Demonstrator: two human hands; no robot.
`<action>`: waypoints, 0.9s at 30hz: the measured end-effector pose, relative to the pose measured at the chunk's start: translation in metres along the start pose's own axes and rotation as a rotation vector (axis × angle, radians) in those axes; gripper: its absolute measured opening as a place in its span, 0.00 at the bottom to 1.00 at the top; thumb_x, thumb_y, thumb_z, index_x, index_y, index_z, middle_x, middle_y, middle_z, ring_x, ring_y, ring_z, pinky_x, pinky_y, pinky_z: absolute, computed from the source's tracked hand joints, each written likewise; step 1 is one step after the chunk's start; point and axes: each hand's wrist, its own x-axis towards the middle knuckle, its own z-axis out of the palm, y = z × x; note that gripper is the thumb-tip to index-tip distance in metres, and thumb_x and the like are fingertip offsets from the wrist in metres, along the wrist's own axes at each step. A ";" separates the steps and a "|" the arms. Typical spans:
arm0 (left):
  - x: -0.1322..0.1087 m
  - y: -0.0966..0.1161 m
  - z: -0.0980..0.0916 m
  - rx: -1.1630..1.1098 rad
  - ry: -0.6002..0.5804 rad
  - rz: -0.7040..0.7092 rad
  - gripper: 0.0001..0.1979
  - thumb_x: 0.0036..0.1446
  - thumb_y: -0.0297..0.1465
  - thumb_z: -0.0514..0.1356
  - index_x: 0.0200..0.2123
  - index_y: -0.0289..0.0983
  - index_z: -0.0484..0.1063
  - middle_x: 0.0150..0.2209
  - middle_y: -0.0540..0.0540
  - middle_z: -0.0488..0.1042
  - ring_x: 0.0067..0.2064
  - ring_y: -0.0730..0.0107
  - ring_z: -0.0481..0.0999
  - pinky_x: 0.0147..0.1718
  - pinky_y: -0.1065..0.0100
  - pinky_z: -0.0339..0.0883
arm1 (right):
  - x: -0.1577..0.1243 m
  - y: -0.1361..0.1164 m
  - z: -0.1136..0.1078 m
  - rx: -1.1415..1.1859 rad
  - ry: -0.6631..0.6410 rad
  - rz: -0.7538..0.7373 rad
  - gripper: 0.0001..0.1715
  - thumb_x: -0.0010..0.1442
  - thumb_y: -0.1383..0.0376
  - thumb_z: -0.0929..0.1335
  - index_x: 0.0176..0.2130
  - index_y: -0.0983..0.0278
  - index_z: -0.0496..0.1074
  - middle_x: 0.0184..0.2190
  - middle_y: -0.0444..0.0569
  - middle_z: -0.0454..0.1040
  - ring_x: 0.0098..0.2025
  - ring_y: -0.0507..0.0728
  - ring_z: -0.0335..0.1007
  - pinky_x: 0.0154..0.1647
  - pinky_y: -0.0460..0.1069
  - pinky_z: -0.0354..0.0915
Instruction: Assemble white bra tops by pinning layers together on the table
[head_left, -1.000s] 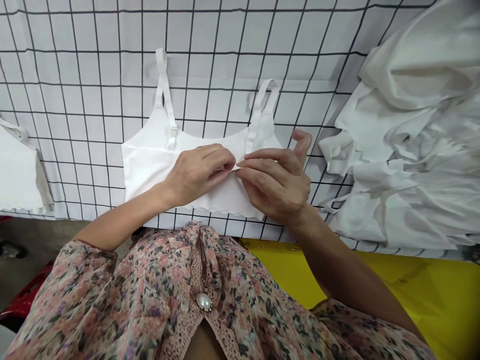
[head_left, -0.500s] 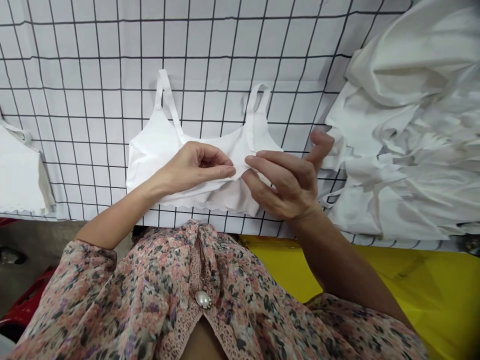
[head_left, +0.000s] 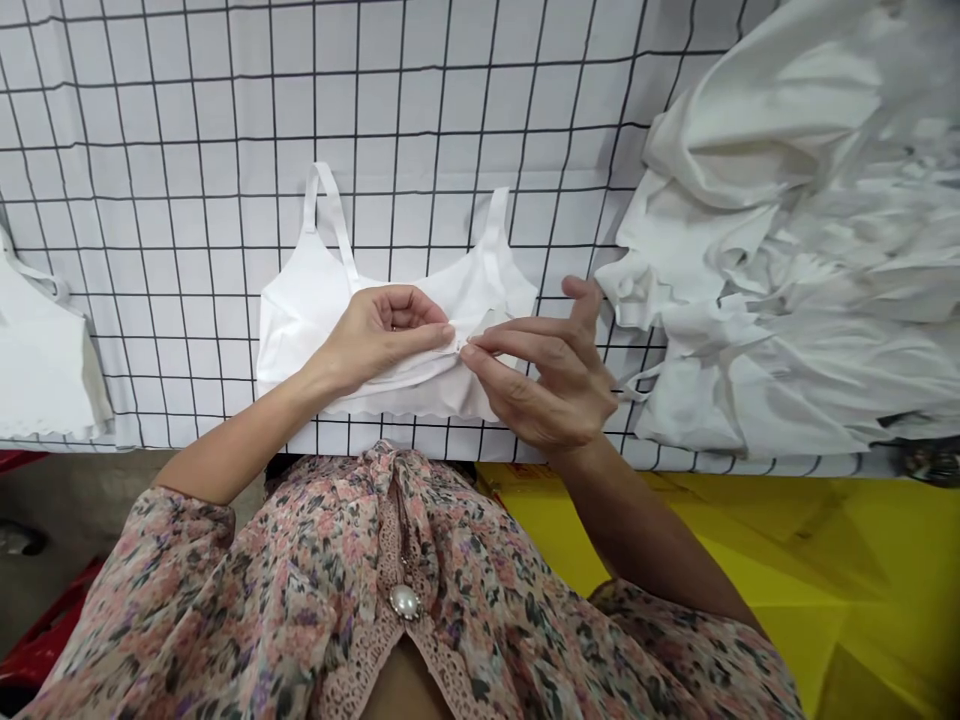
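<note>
A white bra top (head_left: 300, 310) with two thin straps lies flat on the white grid-patterned table cover (head_left: 187, 150), straps pointing away from me. My left hand (head_left: 379, 335) rests on its middle with thumb and forefinger pinched on a fold of the fabric. My right hand (head_left: 544, 375) meets it from the right, its thumb and forefinger pinched on the same fold while the other fingers spread out.
A heap of white garments (head_left: 795, 230) fills the right side of the table. Another white top (head_left: 41, 350) lies at the left edge. A yellow surface (head_left: 825, 570) sits below the table at the right, something red (head_left: 30, 660) at the lower left.
The view has shifted, so the top sits lower and more to the left. Both hands have come closer together and pinched up a fold at the top's centre.
</note>
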 end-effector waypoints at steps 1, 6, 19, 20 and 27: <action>0.000 -0.001 0.000 -0.006 -0.008 0.004 0.10 0.53 0.29 0.75 0.32 0.35 0.76 0.30 0.51 0.77 0.32 0.80 0.76 0.35 0.73 0.71 | -0.003 0.002 0.000 0.006 -0.019 0.029 0.13 0.75 0.63 0.69 0.46 0.43 0.81 0.38 0.38 0.83 0.40 0.53 0.78 0.80 0.65 0.57; 0.004 -0.011 -0.002 -0.048 -0.048 0.078 0.15 0.49 0.31 0.78 0.34 0.35 0.76 0.32 0.51 0.79 0.33 0.79 0.78 0.37 0.71 0.74 | -0.008 0.003 -0.003 0.034 -0.238 0.261 0.12 0.75 0.52 0.67 0.43 0.43 0.81 0.36 0.42 0.82 0.41 0.58 0.78 0.77 0.68 0.61; 0.004 -0.019 0.003 0.031 0.057 0.190 0.16 0.50 0.36 0.79 0.32 0.37 0.76 0.33 0.49 0.80 0.37 0.73 0.80 0.40 0.65 0.79 | 0.018 -0.028 -0.003 0.142 -0.126 0.536 0.08 0.70 0.59 0.74 0.37 0.57 0.77 0.36 0.48 0.83 0.45 0.63 0.78 0.50 0.60 0.71; 0.004 -0.019 0.002 0.033 0.056 0.198 0.15 0.50 0.36 0.78 0.32 0.37 0.77 0.33 0.49 0.80 0.36 0.74 0.80 0.40 0.66 0.78 | 0.019 -0.029 -0.005 0.154 -0.121 0.544 0.08 0.69 0.60 0.74 0.36 0.57 0.77 0.37 0.48 0.83 0.46 0.63 0.79 0.51 0.60 0.71; 0.004 -0.021 0.002 0.046 0.068 0.177 0.14 0.48 0.34 0.80 0.33 0.37 0.80 0.34 0.49 0.82 0.35 0.75 0.79 0.39 0.67 0.78 | 0.026 -0.029 -0.020 0.199 -0.263 0.657 0.06 0.68 0.60 0.74 0.36 0.56 0.77 0.33 0.47 0.79 0.41 0.60 0.75 0.50 0.59 0.73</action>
